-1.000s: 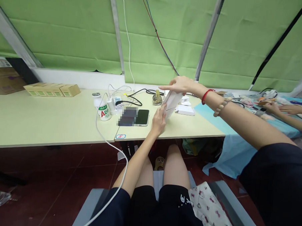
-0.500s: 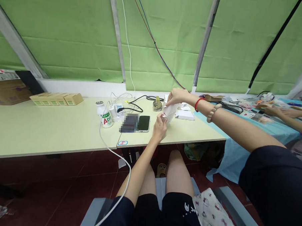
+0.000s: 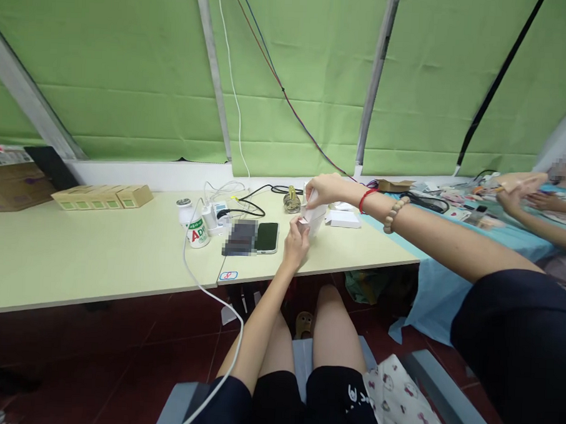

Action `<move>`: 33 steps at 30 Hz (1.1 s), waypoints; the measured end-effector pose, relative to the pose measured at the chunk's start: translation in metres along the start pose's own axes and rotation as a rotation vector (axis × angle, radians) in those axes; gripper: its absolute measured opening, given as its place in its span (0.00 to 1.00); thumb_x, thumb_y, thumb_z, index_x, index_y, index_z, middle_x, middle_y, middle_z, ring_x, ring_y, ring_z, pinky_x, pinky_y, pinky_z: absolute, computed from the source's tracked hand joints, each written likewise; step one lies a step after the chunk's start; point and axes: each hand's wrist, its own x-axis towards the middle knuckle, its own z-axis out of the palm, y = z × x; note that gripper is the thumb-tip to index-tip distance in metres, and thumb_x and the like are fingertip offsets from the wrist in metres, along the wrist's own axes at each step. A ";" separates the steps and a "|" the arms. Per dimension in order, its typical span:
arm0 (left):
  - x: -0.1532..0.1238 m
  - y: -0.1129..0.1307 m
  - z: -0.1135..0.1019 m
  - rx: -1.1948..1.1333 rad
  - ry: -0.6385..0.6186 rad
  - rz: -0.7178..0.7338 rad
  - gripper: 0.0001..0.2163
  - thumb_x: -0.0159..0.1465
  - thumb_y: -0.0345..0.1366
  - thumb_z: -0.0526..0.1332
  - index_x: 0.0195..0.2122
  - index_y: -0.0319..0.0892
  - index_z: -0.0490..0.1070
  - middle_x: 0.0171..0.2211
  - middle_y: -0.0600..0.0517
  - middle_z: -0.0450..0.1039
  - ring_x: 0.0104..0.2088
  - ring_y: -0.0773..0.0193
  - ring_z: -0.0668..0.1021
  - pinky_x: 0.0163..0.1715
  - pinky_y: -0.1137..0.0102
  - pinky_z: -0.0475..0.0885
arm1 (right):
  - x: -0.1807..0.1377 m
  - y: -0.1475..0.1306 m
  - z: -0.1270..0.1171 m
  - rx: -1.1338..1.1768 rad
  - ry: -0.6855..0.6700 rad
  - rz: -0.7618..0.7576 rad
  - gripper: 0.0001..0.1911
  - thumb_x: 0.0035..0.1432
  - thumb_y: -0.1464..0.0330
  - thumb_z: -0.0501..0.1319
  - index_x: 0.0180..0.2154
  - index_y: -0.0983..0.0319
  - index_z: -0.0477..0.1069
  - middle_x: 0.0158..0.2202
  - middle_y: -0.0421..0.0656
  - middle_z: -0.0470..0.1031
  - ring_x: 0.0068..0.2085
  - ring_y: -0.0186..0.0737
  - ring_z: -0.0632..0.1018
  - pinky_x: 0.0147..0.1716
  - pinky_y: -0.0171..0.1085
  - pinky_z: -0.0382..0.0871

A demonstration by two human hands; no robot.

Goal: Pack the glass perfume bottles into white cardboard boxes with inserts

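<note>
Both of my hands hold a small white box just above the pale green table. My left hand pinches the box's near lower corner with closed fingers. My right hand, with a red string and a bead bracelet on its wrist, grips the box's far top edge. Another flat white box lies on the table just right of them. A dark phone lies left of my left hand.
A small white bottle with a green and red label, a charger with white and black cables and a glass jar stand near the back. Tan boxes sit far left. Another person's arms work at a blue-covered table on the right.
My hands have lowered the white box towards the table and brought it more upright; my right hand has closed from a flat reach onto its top edge. The view has shifted slightly.
</note>
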 end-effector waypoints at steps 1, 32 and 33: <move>0.000 0.001 -0.001 -0.007 -0.009 -0.015 0.16 0.65 0.35 0.51 0.54 0.42 0.51 0.52 0.40 0.62 0.49 0.51 0.71 0.43 0.60 0.70 | -0.002 0.001 0.000 -0.052 0.007 -0.037 0.22 0.46 0.54 0.66 0.43 0.56 0.74 0.38 0.45 0.77 0.41 0.47 0.75 0.35 0.37 0.60; -0.001 0.006 -0.010 -0.110 0.017 0.024 0.19 0.70 0.44 0.44 0.58 0.41 0.53 0.55 0.42 0.59 0.53 0.57 0.68 0.52 0.63 0.65 | -0.005 0.025 -0.023 0.058 0.226 -0.275 0.12 0.63 0.64 0.51 0.45 0.57 0.69 0.44 0.42 0.72 0.33 0.35 0.70 0.28 0.32 0.50; -0.001 0.006 -0.010 -0.106 0.020 0.025 0.19 0.70 0.44 0.44 0.57 0.41 0.53 0.55 0.42 0.60 0.53 0.57 0.68 0.52 0.62 0.65 | -0.005 0.025 -0.023 0.073 0.213 -0.283 0.13 0.63 0.60 0.52 0.44 0.56 0.70 0.45 0.42 0.71 0.34 0.35 0.71 0.28 0.32 0.51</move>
